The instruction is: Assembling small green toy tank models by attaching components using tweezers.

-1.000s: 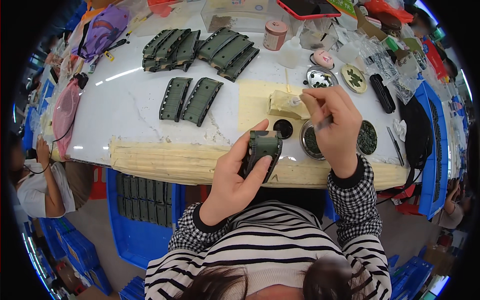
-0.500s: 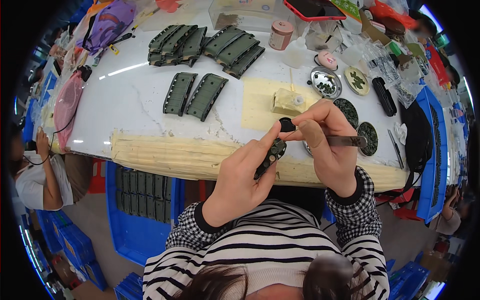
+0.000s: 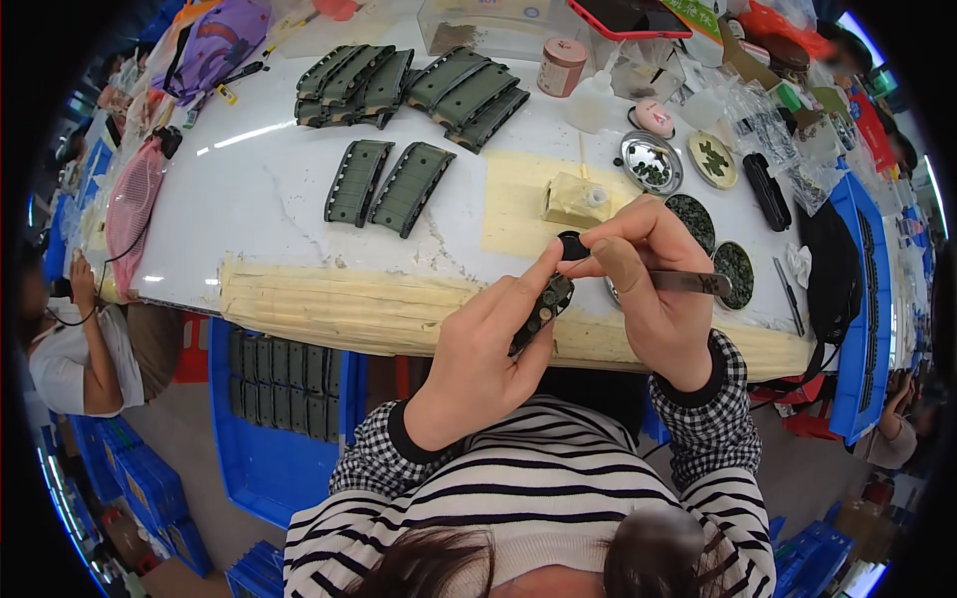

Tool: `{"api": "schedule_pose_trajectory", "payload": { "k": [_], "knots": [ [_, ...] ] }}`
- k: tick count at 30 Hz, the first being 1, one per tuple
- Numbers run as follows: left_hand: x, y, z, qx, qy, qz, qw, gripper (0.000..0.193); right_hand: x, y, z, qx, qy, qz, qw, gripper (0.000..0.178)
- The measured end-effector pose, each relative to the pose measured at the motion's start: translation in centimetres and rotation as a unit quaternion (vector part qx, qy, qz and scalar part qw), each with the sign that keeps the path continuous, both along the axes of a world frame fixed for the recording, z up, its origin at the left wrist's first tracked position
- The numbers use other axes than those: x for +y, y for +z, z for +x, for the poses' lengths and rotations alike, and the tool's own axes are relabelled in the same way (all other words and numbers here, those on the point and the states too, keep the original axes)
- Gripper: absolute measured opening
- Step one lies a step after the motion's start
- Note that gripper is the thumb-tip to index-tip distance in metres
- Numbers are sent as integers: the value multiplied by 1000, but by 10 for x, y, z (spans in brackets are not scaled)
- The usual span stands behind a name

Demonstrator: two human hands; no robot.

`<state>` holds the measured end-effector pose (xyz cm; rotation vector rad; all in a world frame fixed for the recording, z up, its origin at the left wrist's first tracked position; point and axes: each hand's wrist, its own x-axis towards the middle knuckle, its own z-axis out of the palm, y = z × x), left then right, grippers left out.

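Note:
My left hand is closed around a small dark green curved panel with pale round spots, tilted and seen nearly edge-on. Its index finger reaches up to a black round piece. My right hand is closed on metal tweezers, whose handle end sticks out to the right. The right thumb and index finger pinch close beside the black piece, and the tweezer tips are hidden there. Which hand carries the black piece I cannot tell. Behind the hands stands a tape-wrapped block with a white nozzle.
Two curved green panels lie at centre left, with stacks behind. Small dark pieces fill round dishes on the right. A metal dish, pink jar and black pouch stand around. Below left, a blue crate holds more panels.
My hands keep almost the same pose on the panel and tweezers. The things on the table appear very slightly higher in the picture.

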<state>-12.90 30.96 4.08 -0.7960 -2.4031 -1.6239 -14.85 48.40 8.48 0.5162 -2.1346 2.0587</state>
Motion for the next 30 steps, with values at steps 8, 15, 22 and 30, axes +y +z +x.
{"api": "schedule_pose_trajectory", "payload": {
  "k": [8,15,22,30],
  "knots": [
    [-5,2,2,-54,-15,57,997,57,12,2,-16,52,-127,16,990,16],
    [-7,3,4,-346,-113,357,860,40,23,-12,-38,183,-208,318,907,14],
    [-11,-10,0,-443,-182,519,708,49,21,-3,-26,189,-190,331,905,16],
    [-15,-13,-1,-493,-242,582,600,55,42,28,12,248,-29,283,926,58]
  ]
}}
